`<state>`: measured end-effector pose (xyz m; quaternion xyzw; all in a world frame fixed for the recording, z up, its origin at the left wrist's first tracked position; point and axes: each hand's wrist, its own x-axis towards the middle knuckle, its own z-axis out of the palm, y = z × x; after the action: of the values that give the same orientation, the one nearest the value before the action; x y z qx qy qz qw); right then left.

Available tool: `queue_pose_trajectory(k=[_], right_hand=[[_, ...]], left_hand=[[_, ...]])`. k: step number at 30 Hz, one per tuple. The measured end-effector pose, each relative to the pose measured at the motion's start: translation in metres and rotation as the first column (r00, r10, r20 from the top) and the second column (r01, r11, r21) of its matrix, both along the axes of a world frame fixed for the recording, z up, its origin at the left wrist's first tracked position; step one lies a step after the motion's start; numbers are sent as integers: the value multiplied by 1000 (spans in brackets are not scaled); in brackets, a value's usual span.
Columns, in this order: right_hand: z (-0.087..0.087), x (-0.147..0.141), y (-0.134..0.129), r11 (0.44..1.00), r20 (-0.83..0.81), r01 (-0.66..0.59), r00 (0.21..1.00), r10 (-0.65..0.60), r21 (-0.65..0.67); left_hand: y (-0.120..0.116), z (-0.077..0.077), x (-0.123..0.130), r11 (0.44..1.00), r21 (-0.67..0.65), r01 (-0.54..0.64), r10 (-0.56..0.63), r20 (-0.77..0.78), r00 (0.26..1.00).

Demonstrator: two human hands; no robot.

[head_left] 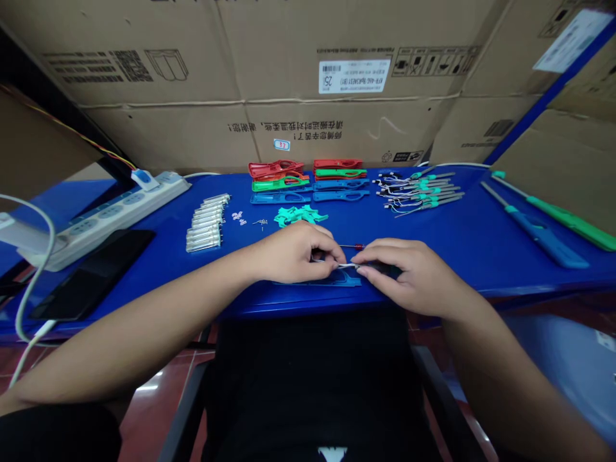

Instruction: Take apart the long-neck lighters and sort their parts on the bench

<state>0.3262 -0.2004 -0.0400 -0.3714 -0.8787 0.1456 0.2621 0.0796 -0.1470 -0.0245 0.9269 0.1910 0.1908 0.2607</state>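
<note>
Over the blue bench [481, 260], left hand [289, 253] and right hand [414, 274] are working close together, fingertips [334, 251] pinching a thin metal part [344, 265] above a blue housing [342, 280]. Part is looking light, stiff, maybe slippery; safest hold is by its ends.

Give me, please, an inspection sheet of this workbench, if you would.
Surface: blue workbench top, in use.
Job's things: small metal part above blue plastic casing; red-handled screwdriver just beyond.
Clutter: coloured casings, metal tubes, teal clips, wired assemblies; black phone or tablet.
Hands: left hand and right hand both pinch the metal part.
Cables: white cable, power strip.
Surroundings: cardboard cartons, red tile floor.
</note>
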Motion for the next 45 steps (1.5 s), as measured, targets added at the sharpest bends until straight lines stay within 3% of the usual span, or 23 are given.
queue_pose_trajectory(k=[5,15,23,30,39,45], right_hand=[[-1,-1,0,999,-17,26,1000,-26,21],[5,-4,-3,992,-96,47,994,-59,-119],[4,-6,-2,971,-176,32,982,-75,-235],[4,-10,0,798,-348,-75,921,-174,-598],[4,-16,1,704,-444,-193,876,-190,-684],[-1,-18,1,621,-569,-328,788,-235,-711]], left_hand=[[-1,-1,2,998,59,-16,13,38,999],[-4,3,3,995,100,-2,-5,70,998],[-1,-2,3,1000,29,0,-2,85,996],[0,-1,1,999,6,34,-35,128,991],[-5,-3,4,972,237,-1,-52,220,974],[-6,-2,5,947,322,-6,-93,292,952]])
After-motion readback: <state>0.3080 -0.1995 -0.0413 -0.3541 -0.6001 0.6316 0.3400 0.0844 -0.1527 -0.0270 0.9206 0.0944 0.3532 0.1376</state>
